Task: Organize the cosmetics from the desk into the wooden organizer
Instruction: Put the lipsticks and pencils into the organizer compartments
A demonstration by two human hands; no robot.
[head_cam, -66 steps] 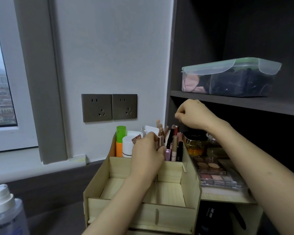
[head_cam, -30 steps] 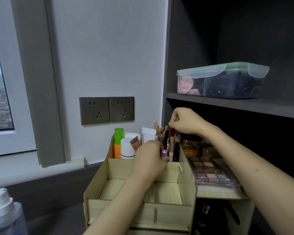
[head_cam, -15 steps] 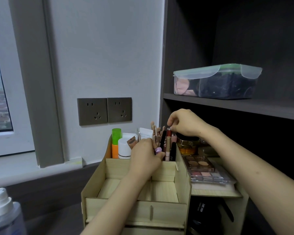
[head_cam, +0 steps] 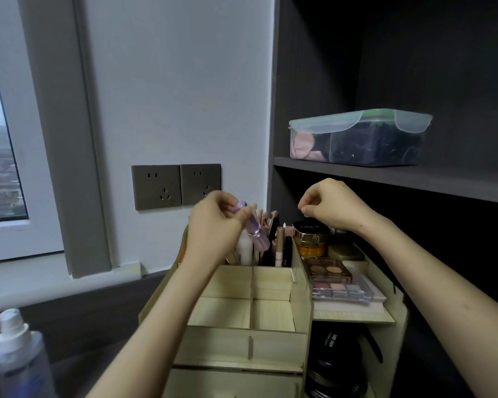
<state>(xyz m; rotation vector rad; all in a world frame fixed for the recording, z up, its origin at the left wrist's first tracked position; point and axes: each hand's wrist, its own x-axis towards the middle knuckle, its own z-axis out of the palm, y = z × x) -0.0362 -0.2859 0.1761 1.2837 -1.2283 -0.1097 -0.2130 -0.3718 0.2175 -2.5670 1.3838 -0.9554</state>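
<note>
The wooden organizer (head_cam: 299,285) stands in the middle of the desk. Its back compartments hold upright cosmetics: brushes, lip tubes (head_cam: 279,248) and a white tube. My left hand (head_cam: 213,225) holds a purple tube (head_cam: 252,225) tilted above the back compartment, its lower end close to the other tubes. My right hand (head_cam: 331,205) hovers to the right above a gold-rimmed jar (head_cam: 311,234), fingers pinched together with nothing visible in them. Eyeshadow palettes (head_cam: 337,280) lie on the organizer's right shelf. The front compartments hold nothing.
A white spray bottle (head_cam: 18,357) stands at the near left. A lidded plastic box (head_cam: 360,139) sits on the dark shelf above the organizer. Two wall sockets (head_cam: 176,186) are behind my left hand. Black round compacts (head_cam: 337,351) sit under the organizer's right shelf.
My left hand has lifted the purple tube up out of the back compartment. My right hand has let go of the red-capped tube and drawn up and to the right.
</note>
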